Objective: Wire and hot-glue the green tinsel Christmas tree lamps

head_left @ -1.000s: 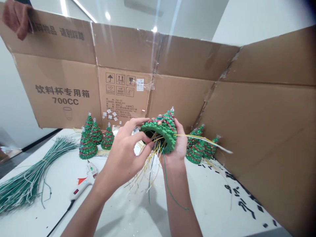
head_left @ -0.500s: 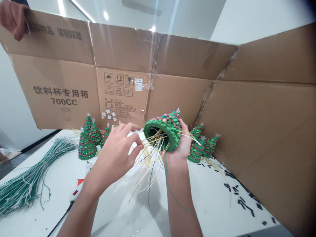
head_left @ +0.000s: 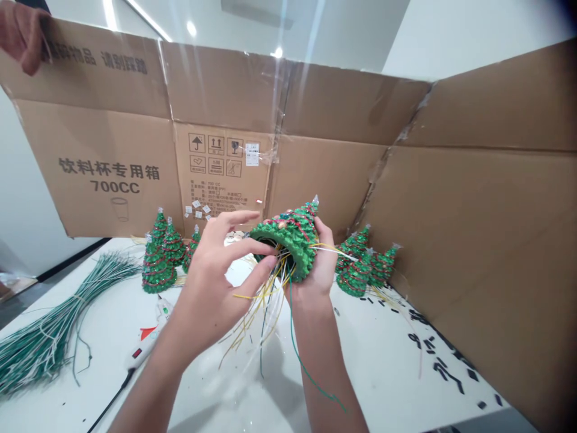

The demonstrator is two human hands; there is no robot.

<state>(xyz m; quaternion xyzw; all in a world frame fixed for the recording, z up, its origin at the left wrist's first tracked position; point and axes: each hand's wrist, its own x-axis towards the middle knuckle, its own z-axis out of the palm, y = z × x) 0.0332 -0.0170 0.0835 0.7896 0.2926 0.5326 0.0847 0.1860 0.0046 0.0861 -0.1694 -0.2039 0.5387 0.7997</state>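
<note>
My right hand [head_left: 318, 270] grips a small green Christmas tree model [head_left: 293, 237], tipped on its side with the hollow base facing me. A bunch of thin yellow, white and green wires [head_left: 265, 300] hangs out of the base. My left hand [head_left: 216, 276] is at the base opening, thumb and forefinger pinched on the wires at the rim, the other fingers spread.
Several finished small trees stand at the back left [head_left: 160, 258] and at the right [head_left: 360, 267]. A big bundle of green wires [head_left: 49, 331] lies at the left, a white glue gun [head_left: 151, 337] beside it. Unfolded cardboard [head_left: 315, 132] walls the white table [head_left: 387, 367]. Another person's hand [head_left: 18, 33] holds its top left corner.
My left hand drew back from the tree's base, then came in again and pinched the wires at the rim. The tree tilted slightly in my right hand.
</note>
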